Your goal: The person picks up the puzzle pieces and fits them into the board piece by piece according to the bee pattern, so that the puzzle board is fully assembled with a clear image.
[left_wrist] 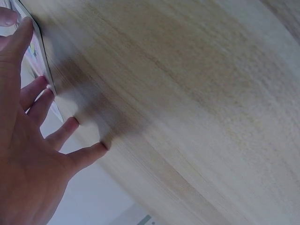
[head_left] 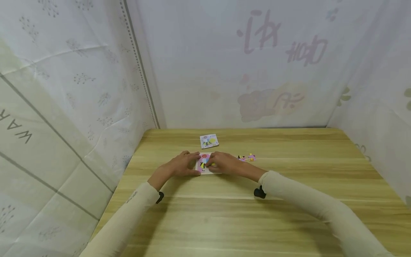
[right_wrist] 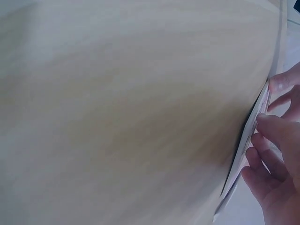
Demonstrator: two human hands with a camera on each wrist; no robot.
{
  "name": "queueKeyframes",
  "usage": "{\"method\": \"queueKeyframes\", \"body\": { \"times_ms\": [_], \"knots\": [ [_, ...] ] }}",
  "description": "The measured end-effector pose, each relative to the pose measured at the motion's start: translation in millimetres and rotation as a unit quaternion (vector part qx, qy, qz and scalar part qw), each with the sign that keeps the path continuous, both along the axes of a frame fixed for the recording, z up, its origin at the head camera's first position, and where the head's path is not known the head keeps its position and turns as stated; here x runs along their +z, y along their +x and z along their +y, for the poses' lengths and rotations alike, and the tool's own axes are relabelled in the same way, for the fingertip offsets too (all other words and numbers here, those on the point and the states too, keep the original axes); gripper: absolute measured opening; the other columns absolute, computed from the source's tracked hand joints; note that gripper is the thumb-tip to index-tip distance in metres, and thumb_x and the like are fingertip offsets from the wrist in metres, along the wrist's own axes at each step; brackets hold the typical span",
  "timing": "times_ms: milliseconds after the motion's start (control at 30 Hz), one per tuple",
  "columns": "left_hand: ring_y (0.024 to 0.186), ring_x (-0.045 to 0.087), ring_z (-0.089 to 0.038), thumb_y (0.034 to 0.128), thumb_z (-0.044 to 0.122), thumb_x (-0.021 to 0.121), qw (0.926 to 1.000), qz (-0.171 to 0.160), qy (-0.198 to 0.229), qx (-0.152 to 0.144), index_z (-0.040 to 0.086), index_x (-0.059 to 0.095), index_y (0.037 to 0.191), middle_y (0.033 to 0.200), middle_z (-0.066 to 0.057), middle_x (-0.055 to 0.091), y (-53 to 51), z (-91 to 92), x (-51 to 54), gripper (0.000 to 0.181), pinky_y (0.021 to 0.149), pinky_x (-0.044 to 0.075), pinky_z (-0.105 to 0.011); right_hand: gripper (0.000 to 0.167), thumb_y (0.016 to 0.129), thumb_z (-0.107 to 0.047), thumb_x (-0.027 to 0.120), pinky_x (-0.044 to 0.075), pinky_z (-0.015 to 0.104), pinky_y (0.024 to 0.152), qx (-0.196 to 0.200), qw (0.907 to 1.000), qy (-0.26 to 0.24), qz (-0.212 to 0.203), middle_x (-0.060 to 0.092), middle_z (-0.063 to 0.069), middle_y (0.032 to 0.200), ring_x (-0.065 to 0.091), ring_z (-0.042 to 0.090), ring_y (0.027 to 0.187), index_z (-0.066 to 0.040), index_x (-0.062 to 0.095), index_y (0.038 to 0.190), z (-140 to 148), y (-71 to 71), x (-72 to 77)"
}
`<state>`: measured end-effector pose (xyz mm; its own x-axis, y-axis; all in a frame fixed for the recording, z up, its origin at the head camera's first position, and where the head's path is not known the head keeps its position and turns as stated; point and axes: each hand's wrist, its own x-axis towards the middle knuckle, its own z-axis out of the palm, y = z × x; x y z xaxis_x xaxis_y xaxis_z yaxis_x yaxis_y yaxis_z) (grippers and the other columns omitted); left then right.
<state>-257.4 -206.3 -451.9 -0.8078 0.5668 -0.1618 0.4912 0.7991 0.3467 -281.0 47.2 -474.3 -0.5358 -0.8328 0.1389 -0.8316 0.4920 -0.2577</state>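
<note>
Two hands work at one board (head_left: pixel 206 172), and the relation that matters most, by my judgement, is between the right hand (head_left: pixel 226 162) and the loose pieces (head_left: pixel 252 157). These lie on the table (head_left: pixel 205 217) to the right of the board, just past the right hand's knuckles and beyond its wrist, so that hand is far nearer to them than the left hand (head_left: pixel 184 164), which has the whole board between it and them. The pieces form a small cluster, longer from side to side than front to back, roughly in line with the board. The board lies flat between the hands, showing a pink picture with a yellow-and-black bee; its right edge is covered, so I cannot tell its long axis. The left hand rests along the board's left side, thumb by the near corner, fingers spread and loose rather than clenched. The right hand reaches in over the right half, fingers bent down to the printed face; whether a piece is pinched under those fingertips I cannot tell. Directly beyond the board, apart from it, lies a card (head_left: pixel 208 141) with a similar bee, slightly tilted.
</note>
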Motion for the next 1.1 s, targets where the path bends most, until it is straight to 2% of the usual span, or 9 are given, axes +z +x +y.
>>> {"method": "queueKeyframes", "body": {
  "times_ms": [333,533,733,1100],
  "knots": [
    [0.148,0.035,-0.037,0.0949,0.053,0.072,0.9999,-0.007,-0.005,0.007,0.013,0.045,0.158,0.168,-0.005,0.034,2.2,1.3,0.0,0.08,0.117,0.035,-0.059,0.017,0.1,-0.02,0.072,0.056,0.036,0.092,-0.016,0.9997,0.015,-0.005,0.072,0.005,0.113,0.065,0.019,0.106,-0.011,0.08,0.112,29,-1.3,3.7],
    [0.148,0.036,-0.036,0.0956,0.052,0.072,1.0,-0.003,-0.006,0.002,0.012,0.045,0.158,0.168,-0.005,0.034,1.7,1.6,1.3,0.079,0.115,0.037,-0.059,0.017,0.099,-0.018,0.073,0.057,0.035,0.09,-0.033,0.9993,0.014,0.011,0.072,0.005,0.111,0.065,0.019,0.103,-0.01,0.081,0.112,48,-2.3,6.6],
    [0.148,0.036,-0.036,0.0953,0.051,0.073,1.0,-0.007,0.0,0.002,0.011,0.045,0.158,0.168,-0.006,0.034,3.2,1.6,2.5,0.079,0.116,0.037,-0.059,0.02,0.098,-0.016,0.073,0.058,0.038,0.09,-0.049,0.9985,0.022,0.004,0.073,0.008,0.113,0.067,0.022,0.105,-0.008,0.08,0.115,66,-2.7,9.9],
    [0.147,0.036,-0.037,0.0957,0.048,0.074,1.0,-0.004,0.004,-0.003,0.01,0.044,0.158,0.168,-0.007,0.034,2.3,2.1,2.6,0.079,0.116,0.036,-0.059,0.018,0.098,-0.014,0.074,0.057,0.033,0.084,-0.062,0.998,-0.008,0.005,0.073,0.005,0.112,0.066,0.017,0.102,-0.007,0.08,0.114,100,-10.1,9.3]
  ]
}}
